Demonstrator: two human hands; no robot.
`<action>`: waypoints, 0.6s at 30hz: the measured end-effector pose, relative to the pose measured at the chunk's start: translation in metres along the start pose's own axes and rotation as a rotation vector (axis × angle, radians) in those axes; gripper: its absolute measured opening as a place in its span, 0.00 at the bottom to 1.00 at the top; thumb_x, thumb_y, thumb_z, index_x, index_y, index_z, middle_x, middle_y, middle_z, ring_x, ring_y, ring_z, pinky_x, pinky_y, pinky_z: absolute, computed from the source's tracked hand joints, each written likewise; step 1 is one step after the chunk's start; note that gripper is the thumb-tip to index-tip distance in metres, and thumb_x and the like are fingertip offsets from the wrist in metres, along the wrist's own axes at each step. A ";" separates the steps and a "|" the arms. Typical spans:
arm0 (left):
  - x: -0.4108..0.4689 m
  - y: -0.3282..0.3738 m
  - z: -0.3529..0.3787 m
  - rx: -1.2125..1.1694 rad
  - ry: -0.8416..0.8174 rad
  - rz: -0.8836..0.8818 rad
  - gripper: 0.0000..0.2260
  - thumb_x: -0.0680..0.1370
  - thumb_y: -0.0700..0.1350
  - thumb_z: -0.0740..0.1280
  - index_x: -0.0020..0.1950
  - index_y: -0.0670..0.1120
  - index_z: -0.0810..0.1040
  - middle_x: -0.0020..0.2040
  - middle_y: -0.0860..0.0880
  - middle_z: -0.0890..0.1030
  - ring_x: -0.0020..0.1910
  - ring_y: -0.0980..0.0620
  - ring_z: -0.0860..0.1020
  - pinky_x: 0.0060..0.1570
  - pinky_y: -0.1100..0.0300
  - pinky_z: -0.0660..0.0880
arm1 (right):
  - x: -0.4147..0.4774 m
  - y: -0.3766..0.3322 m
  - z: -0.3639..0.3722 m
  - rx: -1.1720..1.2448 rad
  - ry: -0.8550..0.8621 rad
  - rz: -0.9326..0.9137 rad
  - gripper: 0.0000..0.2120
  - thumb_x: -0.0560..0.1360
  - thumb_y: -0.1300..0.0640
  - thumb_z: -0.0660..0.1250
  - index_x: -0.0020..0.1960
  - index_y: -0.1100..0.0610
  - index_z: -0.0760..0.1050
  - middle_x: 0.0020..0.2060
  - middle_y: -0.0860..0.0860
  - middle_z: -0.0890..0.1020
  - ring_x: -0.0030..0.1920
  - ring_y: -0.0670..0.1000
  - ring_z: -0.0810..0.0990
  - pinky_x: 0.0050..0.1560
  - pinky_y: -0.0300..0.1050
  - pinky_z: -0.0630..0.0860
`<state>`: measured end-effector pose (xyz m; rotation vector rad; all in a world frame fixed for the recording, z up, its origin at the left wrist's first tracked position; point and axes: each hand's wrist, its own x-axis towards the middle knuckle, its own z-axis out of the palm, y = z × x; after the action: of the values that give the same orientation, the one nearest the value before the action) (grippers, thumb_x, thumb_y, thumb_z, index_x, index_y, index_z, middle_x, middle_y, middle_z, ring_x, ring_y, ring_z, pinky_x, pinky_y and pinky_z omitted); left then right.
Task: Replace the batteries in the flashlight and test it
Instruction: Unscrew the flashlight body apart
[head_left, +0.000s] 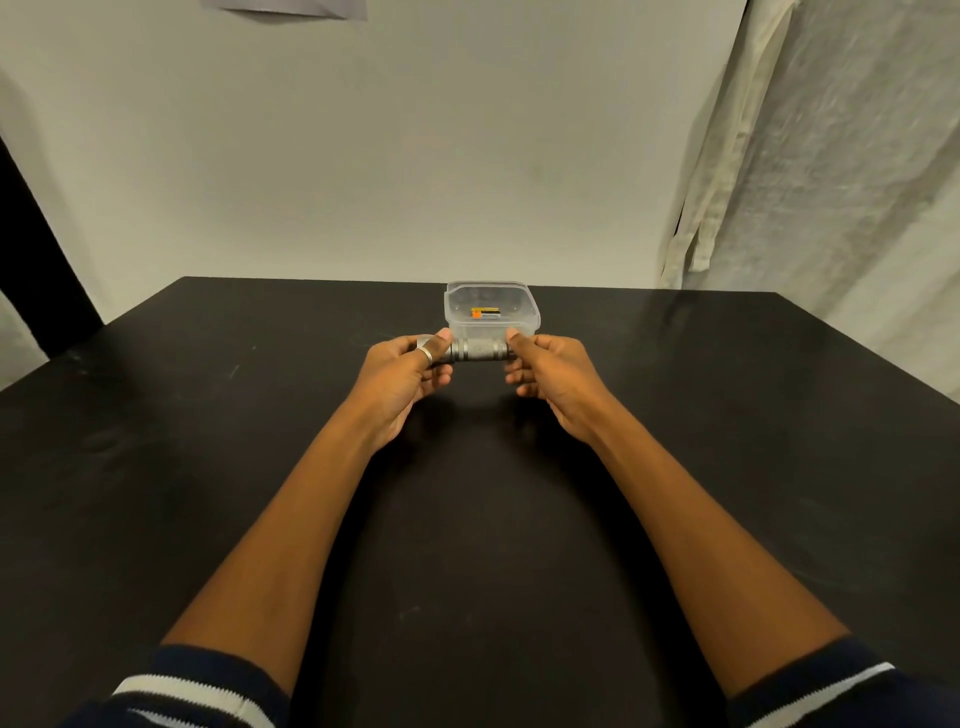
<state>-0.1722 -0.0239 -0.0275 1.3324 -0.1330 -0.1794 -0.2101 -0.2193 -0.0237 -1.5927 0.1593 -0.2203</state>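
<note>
Striped sleeves (208, 691); left hand (410, 375), right hand (551, 375) on flashlight (480, 349); battery tub (458, 321) behind.

It looks like a plain room in a home, sparsely furnished: a matte black table (156, 467) stands pushed up against a bare off-white wall (363, 156). A pale, creased fabric curtain (831, 182) hangs down at the right, and a sheet of paper (291, 8) is stuck high on the wall.

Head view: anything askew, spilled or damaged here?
Nothing stands out. The flashlight is held level, the left hand gripping one end and the right hand the other. The clear tub sits upright just behind, with what look like batteries inside. No spill; the table shows only faint scuffs.
</note>
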 end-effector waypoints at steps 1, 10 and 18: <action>0.000 0.000 0.000 -0.001 -0.001 0.001 0.13 0.78 0.48 0.73 0.56 0.40 0.82 0.44 0.48 0.86 0.38 0.56 0.82 0.43 0.61 0.80 | 0.000 0.000 -0.001 0.019 -0.015 -0.003 0.13 0.81 0.51 0.69 0.51 0.61 0.83 0.37 0.52 0.84 0.37 0.47 0.82 0.33 0.37 0.78; 0.000 0.000 0.000 -0.005 -0.007 0.001 0.12 0.78 0.48 0.73 0.56 0.40 0.83 0.42 0.49 0.87 0.39 0.56 0.82 0.44 0.61 0.81 | -0.003 -0.005 -0.002 0.123 -0.058 0.007 0.07 0.82 0.55 0.68 0.56 0.57 0.81 0.47 0.55 0.84 0.43 0.49 0.83 0.37 0.40 0.81; 0.000 0.001 0.000 0.006 -0.002 -0.002 0.13 0.78 0.48 0.73 0.56 0.40 0.82 0.46 0.47 0.86 0.39 0.56 0.82 0.44 0.62 0.80 | -0.002 -0.003 -0.005 0.115 -0.062 -0.012 0.07 0.80 0.63 0.68 0.56 0.60 0.82 0.48 0.55 0.86 0.43 0.48 0.83 0.38 0.40 0.81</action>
<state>-0.1727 -0.0240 -0.0266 1.3385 -0.1339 -0.1823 -0.2135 -0.2239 -0.0205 -1.4849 0.0878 -0.1855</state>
